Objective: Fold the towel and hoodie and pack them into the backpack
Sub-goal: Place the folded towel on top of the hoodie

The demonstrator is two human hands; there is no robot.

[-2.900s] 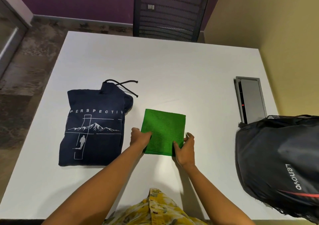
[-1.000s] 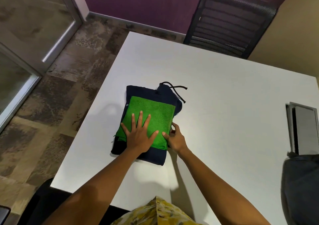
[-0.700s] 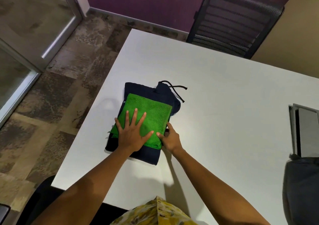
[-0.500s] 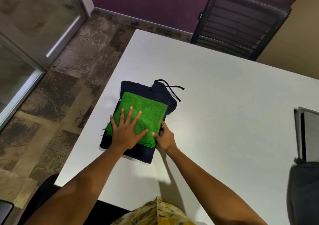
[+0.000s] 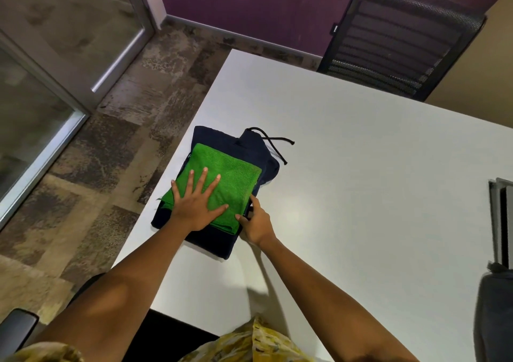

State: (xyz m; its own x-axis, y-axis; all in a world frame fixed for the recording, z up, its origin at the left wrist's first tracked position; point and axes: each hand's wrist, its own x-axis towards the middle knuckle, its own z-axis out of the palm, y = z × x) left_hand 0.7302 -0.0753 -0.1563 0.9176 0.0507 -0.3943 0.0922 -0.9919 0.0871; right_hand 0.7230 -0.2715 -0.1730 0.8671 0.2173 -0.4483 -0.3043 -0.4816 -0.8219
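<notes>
head cam looking down at a white table, going left to right. far left is just patterned floor and a glass door.

then the stack near the table's left edge: one navy hoodie, folded, with one green towel folded and lying on top of it. the hoodie's two drawstring ends trail off its far right corner onto the table.

left hand is flat on the near half of the towel, palm down, fingers spread wide, pressing rather than gripping anything. the towel sticks out past the fingertips on the far side.

right hand is just beside it at the stack's near right edge, fingers curled in against the side of the hoodie and towel. thumb and fingertips look pinched at the edge, but can't really tell if it's got hold of the fabric or is only touching it.

further right it's bare table, one black mesh chair at the far side, and a grey flap set in the tabletop at the right edge. one dark backpack is cut off in the bottom right corner, well apart from the stack.
</notes>
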